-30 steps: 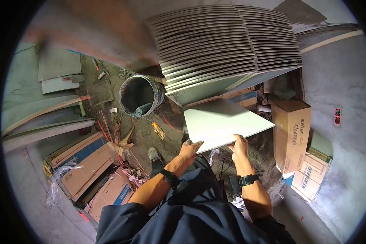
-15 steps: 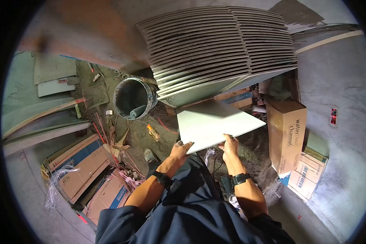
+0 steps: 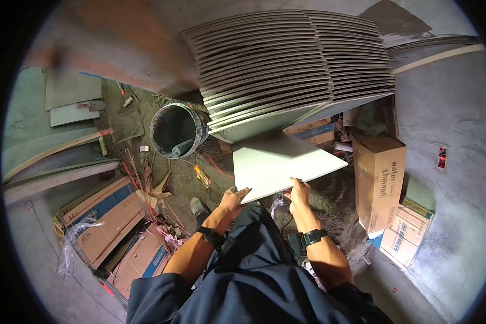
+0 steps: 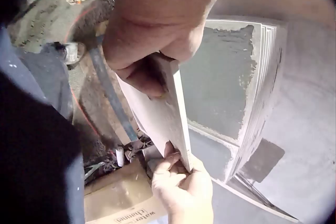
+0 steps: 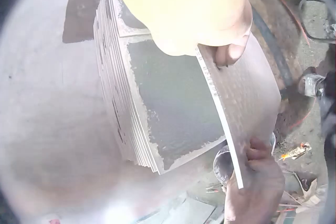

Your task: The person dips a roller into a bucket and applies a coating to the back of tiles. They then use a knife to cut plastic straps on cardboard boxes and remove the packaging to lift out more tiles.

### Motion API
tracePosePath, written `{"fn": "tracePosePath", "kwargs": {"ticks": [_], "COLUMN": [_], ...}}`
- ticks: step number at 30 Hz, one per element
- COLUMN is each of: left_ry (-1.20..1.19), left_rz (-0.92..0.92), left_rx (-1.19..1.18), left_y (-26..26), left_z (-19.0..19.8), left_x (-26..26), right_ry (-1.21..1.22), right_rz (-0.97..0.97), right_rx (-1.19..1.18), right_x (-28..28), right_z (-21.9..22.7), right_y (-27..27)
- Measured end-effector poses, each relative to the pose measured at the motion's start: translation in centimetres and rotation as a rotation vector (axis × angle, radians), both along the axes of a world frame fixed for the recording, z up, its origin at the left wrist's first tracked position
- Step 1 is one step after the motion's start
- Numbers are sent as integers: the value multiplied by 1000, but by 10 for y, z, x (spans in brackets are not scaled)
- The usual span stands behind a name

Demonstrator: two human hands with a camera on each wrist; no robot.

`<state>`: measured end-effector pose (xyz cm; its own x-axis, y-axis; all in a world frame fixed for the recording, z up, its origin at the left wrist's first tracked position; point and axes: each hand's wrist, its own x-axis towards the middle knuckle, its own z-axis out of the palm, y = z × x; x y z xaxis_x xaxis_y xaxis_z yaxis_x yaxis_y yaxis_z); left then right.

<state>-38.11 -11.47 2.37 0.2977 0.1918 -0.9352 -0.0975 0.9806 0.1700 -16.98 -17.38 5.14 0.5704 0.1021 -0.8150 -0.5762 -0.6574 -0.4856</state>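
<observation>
A pale square tile (image 3: 286, 162) is held out flat in front of the person's body. The left hand (image 3: 233, 200) grips its near left corner, thumb on the upper face. Farther along the same near edge, the right hand (image 3: 298, 193) pinches the tile, with fingers underneath. Both wrist views show fingers curled against the underside (image 5: 247, 92). Just beyond stands a row of tiles (image 3: 264, 70) in two side-by-side stacks. Its front tile (image 4: 220, 77) has a grey coating with bare, ragged borders. The held tile's far corner overlaps the row's lower edge in the head view.
A round bucket (image 3: 174, 129) with a roller (image 3: 182, 148) inside stands left of the tile. Cardboard boxes (image 3: 380, 181) stand at the right, and more cartons (image 3: 113, 227) lie at the lower left. Scraps and an orange-handled tool (image 3: 202, 176) litter the dirty floor.
The head view has shifted slightly, moving the surroundings left in the picture. Against the row, the held tile and both hands have moved a little left. Both hands keep their grip.
</observation>
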Motion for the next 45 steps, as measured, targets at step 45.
{"fn": "tracePosePath", "kwargs": {"ticks": [45], "left_ry": [379], "left_rz": [-186], "left_rx": [670], "left_y": [126], "left_z": [14], "left_x": [5], "right_ry": [-138], "right_rz": [563], "right_rx": [242], "right_x": [32], "right_z": [-14], "right_y": [159]}}
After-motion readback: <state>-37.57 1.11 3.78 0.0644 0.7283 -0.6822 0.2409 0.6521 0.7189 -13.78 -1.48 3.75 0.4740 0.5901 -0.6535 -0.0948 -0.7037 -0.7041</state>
